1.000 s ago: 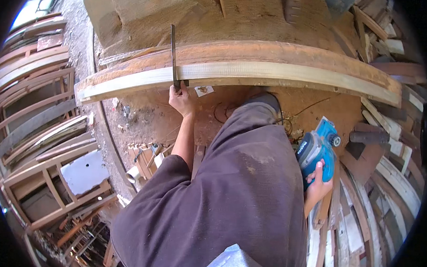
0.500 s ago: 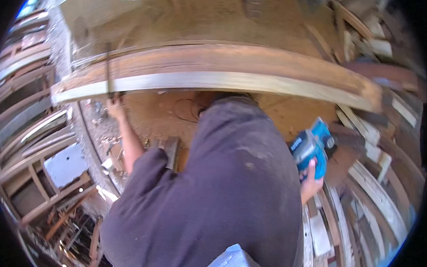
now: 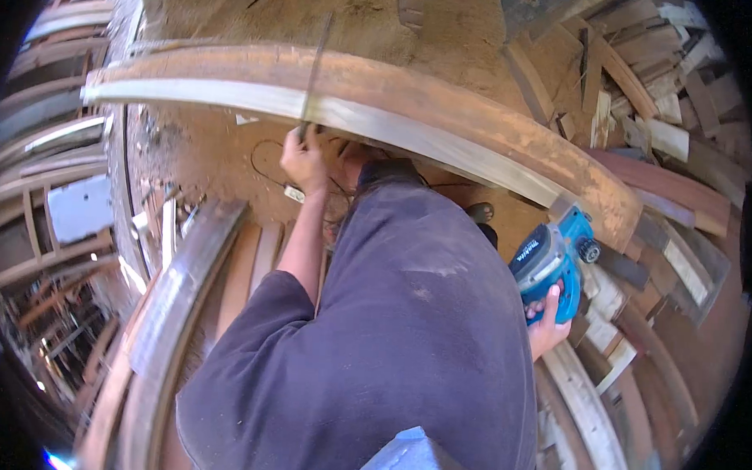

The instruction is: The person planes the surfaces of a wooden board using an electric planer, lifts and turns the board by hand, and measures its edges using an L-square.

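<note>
A long timber beam point(image 3: 447, 101) stretches across in front of me, with a pale, smooth face on the side nearest me. My left hand point(image 3: 305, 160) is closed at that near edge around the lower end of a try square point(image 3: 317, 71). Its thin blade crosses the beam and sticks out past the far side; my fingers partly hide its stock. On the right, my right hand point(image 3: 547, 320) grips the handle of a blue electric planer point(image 3: 552, 258), held beside my body close to the beam's right end.
Boards point(image 3: 187, 311) lie stacked to my left, and stacked timber point(image 3: 585, 400) fills the right side. A dark cord point(image 3: 263, 161) with a white tag lies on the sandy ground below the beam. Offcuts point(image 3: 669, 137) are heaped at the far right.
My left hand has slid the try square rightward along the beam, from near its left end toward the middle. The planer stays in my right hand, and my view has turned.
</note>
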The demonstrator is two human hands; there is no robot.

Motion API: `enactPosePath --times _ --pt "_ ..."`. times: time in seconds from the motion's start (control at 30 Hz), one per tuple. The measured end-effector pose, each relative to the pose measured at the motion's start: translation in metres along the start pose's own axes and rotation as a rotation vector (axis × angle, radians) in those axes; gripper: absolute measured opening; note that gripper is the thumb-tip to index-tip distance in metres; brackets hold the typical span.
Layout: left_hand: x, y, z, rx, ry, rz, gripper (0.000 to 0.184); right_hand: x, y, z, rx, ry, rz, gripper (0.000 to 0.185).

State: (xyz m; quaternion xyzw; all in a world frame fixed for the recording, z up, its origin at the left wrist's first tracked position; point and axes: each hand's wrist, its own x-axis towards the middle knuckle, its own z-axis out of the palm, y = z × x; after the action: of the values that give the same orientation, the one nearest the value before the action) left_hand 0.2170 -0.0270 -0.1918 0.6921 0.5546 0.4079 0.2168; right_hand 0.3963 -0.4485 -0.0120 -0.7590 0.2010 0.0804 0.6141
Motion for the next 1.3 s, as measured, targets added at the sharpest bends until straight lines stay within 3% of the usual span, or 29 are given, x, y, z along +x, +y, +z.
enactPosePath --times 0.13,0.2,0.43,0.5,0.73,0.93,1.0,1.03,1.07,1.3 --pt "-0.083 0.064 0.043 0.021 -0.063 -0.144 0.025 0.080 -0.017 -0.073 -0.140 -0.068 -0.083 0.033" --pt "-0.106 0.087 0.058 -0.050 -0.058 -0.042 0.024 0.111 -0.025 -0.106 -0.174 -0.042 -0.112 0.033" --pt "-0.166 0.135 0.078 0.020 -0.074 -0.023 0.022 0.170 -0.007 -0.206 -0.116 0.047 -0.065 0.031" --pt "-0.166 0.127 0.083 -0.026 -0.078 -0.091 0.022 0.177 -0.002 -0.213 -0.092 0.050 -0.045 0.031" --pt "-0.170 0.134 0.082 0.080 -0.054 0.003 0.023 0.186 0.000 -0.211 -0.068 0.060 0.023 0.031" --pt "-0.180 0.121 0.082 0.062 -0.031 0.029 0.026 0.210 -0.009 -0.195 -0.100 -0.096 -0.044 0.029" --pt "-0.184 0.139 0.090 0.025 -0.088 -0.099 0.027 0.227 -0.019 -0.178 -0.126 -0.132 -0.055 0.029" --pt "-0.200 0.155 0.095 0.035 -0.067 0.007 0.028 0.240 -0.022 -0.177 -0.140 -0.147 -0.083 0.029" --pt "-0.220 0.168 0.103 -0.012 -0.103 -0.077 0.026 0.250 -0.025 -0.178 -0.164 -0.181 -0.106 0.032" --pt "-0.323 0.248 0.148 0.057 -0.099 -0.053 0.017 0.370 -0.030 -0.192 -0.450 -0.371 -0.255 0.025"
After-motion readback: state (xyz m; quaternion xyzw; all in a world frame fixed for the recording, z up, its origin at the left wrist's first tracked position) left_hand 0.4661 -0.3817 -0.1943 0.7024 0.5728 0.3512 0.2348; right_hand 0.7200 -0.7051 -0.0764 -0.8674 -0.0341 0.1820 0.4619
